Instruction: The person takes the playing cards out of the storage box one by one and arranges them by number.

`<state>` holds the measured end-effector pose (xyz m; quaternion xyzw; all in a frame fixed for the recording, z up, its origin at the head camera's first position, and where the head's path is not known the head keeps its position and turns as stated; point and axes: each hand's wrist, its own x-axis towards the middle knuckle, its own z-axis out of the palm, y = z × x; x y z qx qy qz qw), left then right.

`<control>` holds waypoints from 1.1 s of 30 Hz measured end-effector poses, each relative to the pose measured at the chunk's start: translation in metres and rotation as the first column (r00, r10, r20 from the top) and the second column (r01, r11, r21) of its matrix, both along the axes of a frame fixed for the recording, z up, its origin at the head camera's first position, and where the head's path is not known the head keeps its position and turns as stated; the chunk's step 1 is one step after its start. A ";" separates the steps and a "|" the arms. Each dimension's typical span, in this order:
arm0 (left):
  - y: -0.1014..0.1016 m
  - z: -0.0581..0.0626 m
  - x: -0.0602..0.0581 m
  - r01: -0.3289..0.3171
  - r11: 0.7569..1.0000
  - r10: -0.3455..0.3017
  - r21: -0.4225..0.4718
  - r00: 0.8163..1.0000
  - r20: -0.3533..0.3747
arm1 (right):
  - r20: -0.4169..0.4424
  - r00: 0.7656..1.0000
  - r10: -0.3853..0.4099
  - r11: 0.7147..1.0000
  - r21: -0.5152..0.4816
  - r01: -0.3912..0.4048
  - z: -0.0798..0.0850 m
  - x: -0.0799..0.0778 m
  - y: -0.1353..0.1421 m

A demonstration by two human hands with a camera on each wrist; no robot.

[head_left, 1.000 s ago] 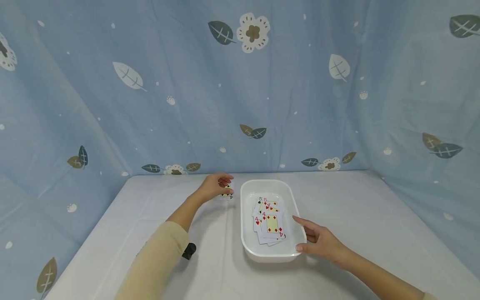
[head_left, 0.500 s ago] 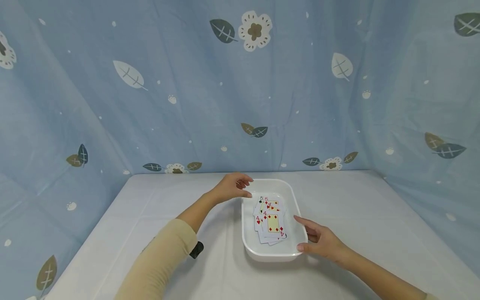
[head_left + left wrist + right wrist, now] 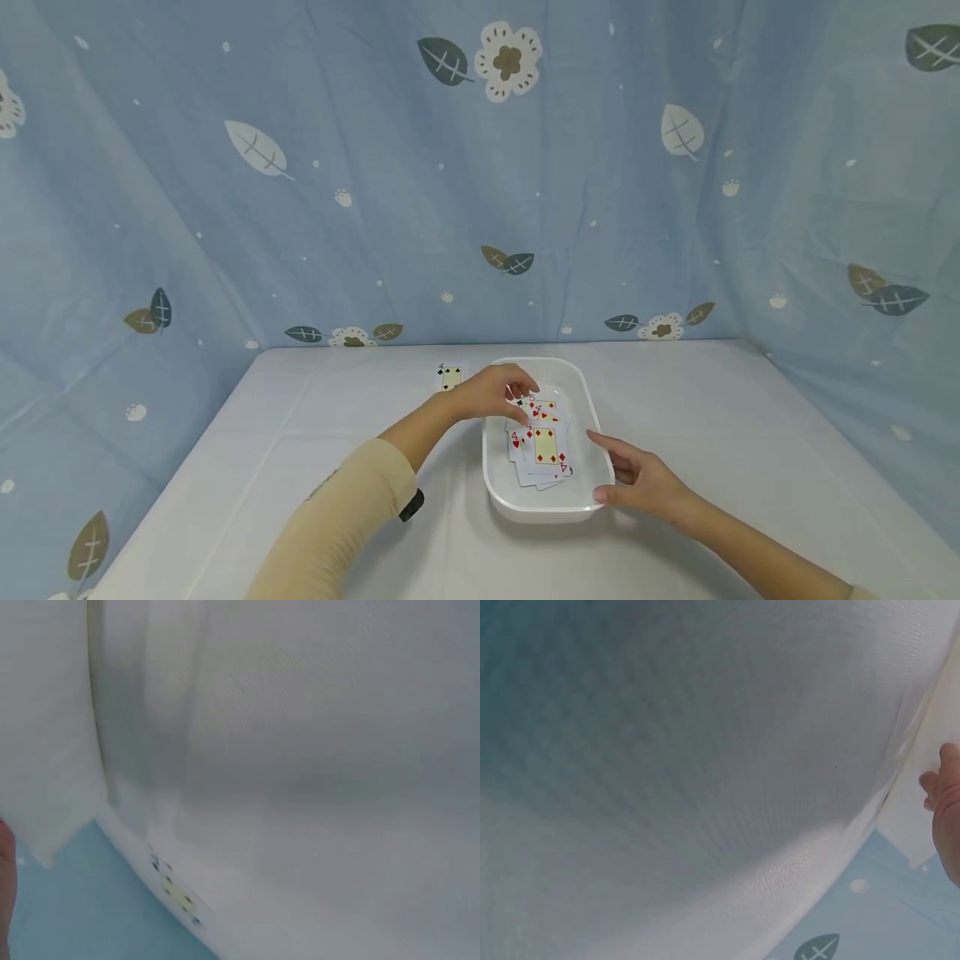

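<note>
A white plastic tray point(image 3: 495, 492) holds a loose pile of face-up playing cards point(image 3: 545, 450), fours and fives among them. My left hand point(image 3: 487, 392) is over the tray's far left part, thumb and fingers apart above the pile; it hides some cards. At the tray's right side my right hand point(image 3: 648, 483) grips the rim, with index finger and thumb at the edge. Behind the left wrist a four of spades point(image 3: 452, 377) lies face up on the table, partly covered. The left wrist view also shows this card point(image 3: 178, 896), beside the tray wall point(image 3: 45, 735).
A white cloth covers the table point(image 3: 675, 392). A small black object point(image 3: 412, 505) shows beside the left sleeve. Blue patterned curtain point(image 3: 375, 208) hangs behind the table and along both sides.
My left hand has moved right, from the four of spades on the table to above the cards in the tray. The four of spades is on the table. My right hand stays at the tray.
</note>
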<state>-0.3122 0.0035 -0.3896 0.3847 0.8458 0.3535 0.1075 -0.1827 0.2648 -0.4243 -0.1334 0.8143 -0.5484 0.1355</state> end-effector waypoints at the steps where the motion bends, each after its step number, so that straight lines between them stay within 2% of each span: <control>1: 0.003 0.000 0.001 0.005 1.000 -0.005 -0.009 1.000 0.002 | 0.001 1.000 0.003 1.000 0.000 -0.003 0.000 0.000 0.000; 6: 0.021 -0.005 0.003 0.016 0.998 -0.016 -0.066 1.000 -0.011 | 0.001 1.000 0.022 1.000 -0.012 -0.022 0.001 0.001 0.002; 9: 0.031 -0.008 0.003 0.009 0.989 -0.013 -0.146 1.000 -0.029 | -0.007 0.999 0.031 0.999 -0.017 -0.031 0.002 0.001 0.003; 13: 0.042 -0.011 0.004 -0.035 0.955 0.019 -0.293 0.998 -0.059 | -0.029 0.999 0.039 0.999 -0.003 -0.039 0.001 0.001 0.004; 16: 0.047 -0.012 0.005 -0.053 0.928 0.028 -0.368 0.997 -0.073 | -0.031 0.999 0.038 0.999 0.001 -0.038 0.002 0.001 0.004; 20: 0.049 -0.013 0.007 -0.060 0.903 0.039 -0.425 0.998 -0.056 | -0.015 1.000 0.025 1.000 0.007 -0.025 0.002 0.001 0.003; 25: 0.048 -0.014 0.007 -0.103 0.868 0.084 -0.485 0.995 -0.061 | -0.021 0.999 0.036 0.999 -0.005 -0.036 0.001 0.000 0.003; 30: 0.047 -0.017 0.005 -0.101 0.855 0.066 -0.509 0.994 -0.085 | -0.032 0.998 0.058 0.998 -0.032 -0.059 0.000 0.000 0.004; 33: 0.047 -0.018 0.005 -0.094 0.854 0.056 -0.511 0.995 -0.088 | -0.025 0.998 0.049 0.998 -0.030 -0.050 0.000 0.000 0.004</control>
